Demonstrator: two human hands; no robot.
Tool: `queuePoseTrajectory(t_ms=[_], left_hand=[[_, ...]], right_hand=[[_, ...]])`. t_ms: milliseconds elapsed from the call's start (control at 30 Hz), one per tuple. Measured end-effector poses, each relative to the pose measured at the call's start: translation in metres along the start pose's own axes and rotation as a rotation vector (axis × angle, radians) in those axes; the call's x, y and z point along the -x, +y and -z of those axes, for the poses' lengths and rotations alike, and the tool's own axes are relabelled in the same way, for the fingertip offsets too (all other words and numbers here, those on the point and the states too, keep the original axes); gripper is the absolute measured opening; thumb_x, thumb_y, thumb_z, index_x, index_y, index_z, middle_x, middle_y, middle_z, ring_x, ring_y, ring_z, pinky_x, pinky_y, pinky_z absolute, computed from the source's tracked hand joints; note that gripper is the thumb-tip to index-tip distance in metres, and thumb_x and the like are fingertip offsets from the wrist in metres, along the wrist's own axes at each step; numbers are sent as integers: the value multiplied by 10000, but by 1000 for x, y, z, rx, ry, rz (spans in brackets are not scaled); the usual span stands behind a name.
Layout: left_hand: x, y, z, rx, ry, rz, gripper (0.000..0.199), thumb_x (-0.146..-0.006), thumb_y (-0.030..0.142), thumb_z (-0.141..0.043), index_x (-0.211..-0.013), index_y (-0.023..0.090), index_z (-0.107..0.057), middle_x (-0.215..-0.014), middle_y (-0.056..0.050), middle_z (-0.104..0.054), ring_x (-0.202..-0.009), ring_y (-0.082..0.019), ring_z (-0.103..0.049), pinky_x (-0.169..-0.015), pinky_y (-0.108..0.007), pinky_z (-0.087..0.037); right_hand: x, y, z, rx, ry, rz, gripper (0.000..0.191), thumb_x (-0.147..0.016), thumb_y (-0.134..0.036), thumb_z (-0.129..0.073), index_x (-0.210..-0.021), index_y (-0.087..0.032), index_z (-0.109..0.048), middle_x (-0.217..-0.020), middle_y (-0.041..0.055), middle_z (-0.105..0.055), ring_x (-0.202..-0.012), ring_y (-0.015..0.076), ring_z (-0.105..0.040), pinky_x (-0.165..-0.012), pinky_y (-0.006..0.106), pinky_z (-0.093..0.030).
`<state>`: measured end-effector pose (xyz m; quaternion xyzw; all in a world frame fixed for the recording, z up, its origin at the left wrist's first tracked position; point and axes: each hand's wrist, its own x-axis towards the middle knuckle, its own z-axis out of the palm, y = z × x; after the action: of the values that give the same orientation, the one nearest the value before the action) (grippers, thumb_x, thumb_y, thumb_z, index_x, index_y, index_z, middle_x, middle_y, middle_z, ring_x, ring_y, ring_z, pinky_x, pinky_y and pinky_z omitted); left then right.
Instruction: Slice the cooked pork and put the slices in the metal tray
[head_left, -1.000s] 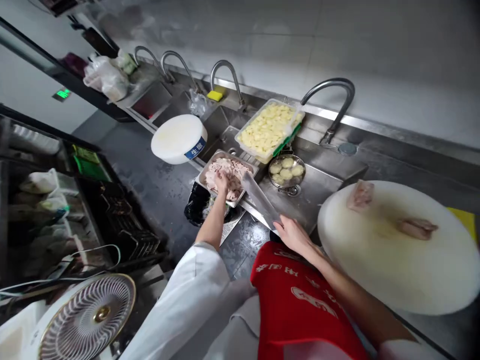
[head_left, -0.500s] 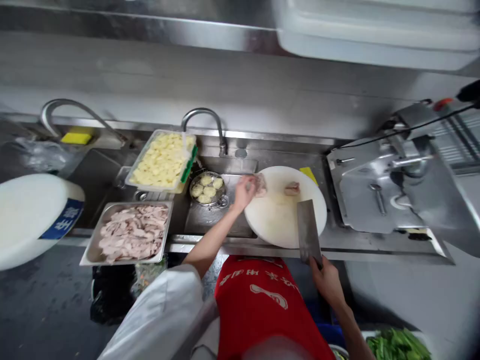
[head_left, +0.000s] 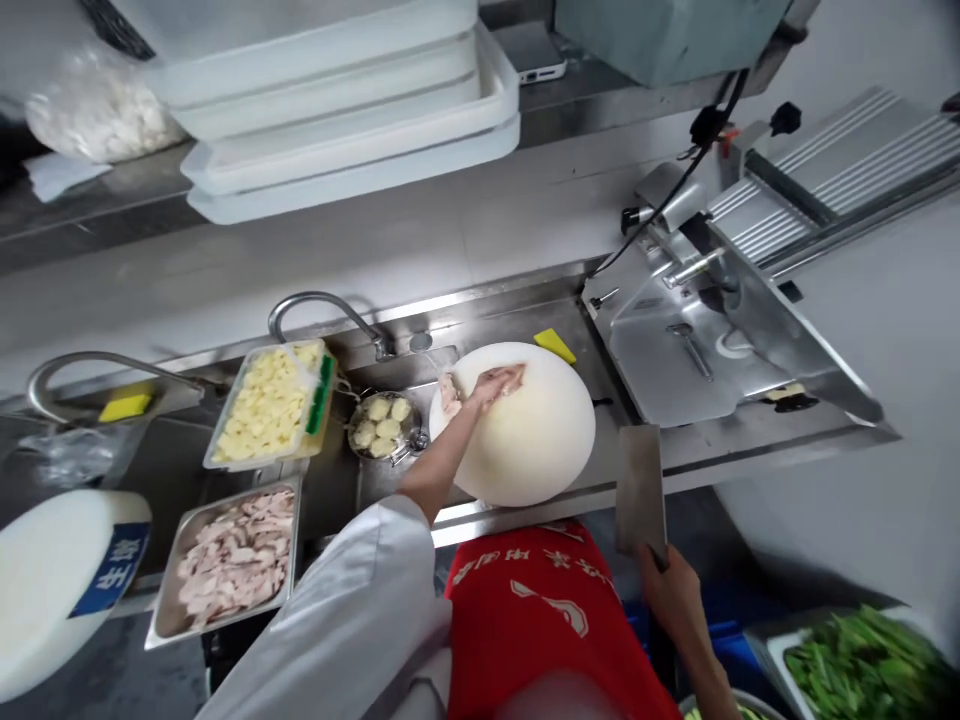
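On the round white cutting board (head_left: 540, 440), my left hand (head_left: 491, 388) is closed over a small piece of raw meat (head_left: 515, 379), part of which shows past the fingertips. Another pale piece of meat (head_left: 449, 394) lies at the board's left edge, just beyond that hand. My right hand (head_left: 669, 580) grips the handle of a cleaver (head_left: 641, 485). Its broad blade points away from me, to the right of the board and apart from it.
To the left stand a metal pan of sliced meat (head_left: 236, 560), a tub of cut potatoes (head_left: 266, 405) and a strainer with pale slices (head_left: 382, 425). A slicing machine (head_left: 697, 340) fills the right side. Stacked white trays (head_left: 352, 130) sit on the shelf above. Greens (head_left: 862, 665) are at lower right.
My left hand has moved right, from the piece at the board's left edge to the other piece. The cleaver has swung right, off the board. The view has turned toward the right.
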<state>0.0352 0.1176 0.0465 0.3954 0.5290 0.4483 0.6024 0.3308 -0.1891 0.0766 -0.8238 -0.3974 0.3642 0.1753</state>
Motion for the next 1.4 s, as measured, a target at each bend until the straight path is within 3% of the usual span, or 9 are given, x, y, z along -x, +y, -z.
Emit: queuePoseTrajectory(t_ms=[100,200,333,500,633,800,1067,1200,1400], left_hand=[[35,6,1,349,-71,128,299,-914,411,-596,-1048,150,-656,-967,-85,-714,-936,-191,-666,-938,-394,-537],[78,19,-11,654,-111,175,491,-916,582,-529,-1153,167,-643,-1127,-107,-700,-1068,-232,-662,-952,-401,-544],[119,46,-38,716,-32,121,520,-941,606,-461,-1204,194,-640,-1171,-93,-696,-1145,-263,-641,-952,-418,-548],[143,72,-52,701,-15,5,419,-895,485,-585,-1207,209,-635,-1225,-80,-679,-1230,-277,-596,-1074,-434,-474],[155,79,-49,616,57,-52,495,-764,470,-724,-1202,262,-625,-1293,-73,-643,-1288,-340,-544,-1098,-532,-444],[161,80,-45,662,58,-141,621,-617,359,-837,-1187,233,-627,-1333,-67,-613,-1345,-366,-479,-1120,-583,-411],[153,76,-46,514,165,-166,612,-637,391,-863,-1170,215,-620,-1260,-98,-655,-1279,-362,-548,-1098,-552,-437],[154,71,-40,468,249,-228,620,-641,350,-867,-1190,223,-608,-1295,-101,-632,-1301,-364,-530,-1076,-536,-465],[153,63,-34,469,325,-194,671,-655,335,-867,-1248,220,-574,-1328,-108,-608,-1310,-334,-524,-1098,-498,-443]], right_hand=[[-25,-6,7,18,-75,-2,371,-807,-554,-435,-687,-228,-563,-520,53,-595,-527,214,-578,-540,299,-413],[-52,-17,9,58,-117,108,378,-811,-563,-431,-750,-220,-575,-579,59,-622,-596,221,-605,-576,295,-419],[-81,-36,7,139,-218,220,381,-819,-563,-418,-795,-218,-576,-635,67,-643,-671,231,-624,-593,285,-420],[-99,-55,-1,173,-383,314,391,-867,-558,-373,-872,-220,-568,-669,57,-648,-681,220,-632,-591,270,-412],[-104,-60,-10,185,-428,379,393,-872,-551,-367,-878,-214,-570,-717,70,-663,-700,220,-630,-600,268,-405],[-106,-60,-13,215,-415,454,374,-875,-531,-353,-824,-221,-557,-762,74,-665,-763,225,-629,-670,272,-416],[-109,-60,-7,256,-451,400,369,-894,-523,-332,-822,-222,-533,-715,63,-644,-688,205,-610,-619,261,-394],[-113,-57,-6,265,-436,440,352,-892,-504,-339,-824,-225,-541,-749,68,-658,-740,212,-620,-647,263,-400],[-120,-56,-10,302,-492,463,356,-896,-499,-339,-815,-222,-548,-742,73,-657,-750,222,-616,-641,267,-384]])
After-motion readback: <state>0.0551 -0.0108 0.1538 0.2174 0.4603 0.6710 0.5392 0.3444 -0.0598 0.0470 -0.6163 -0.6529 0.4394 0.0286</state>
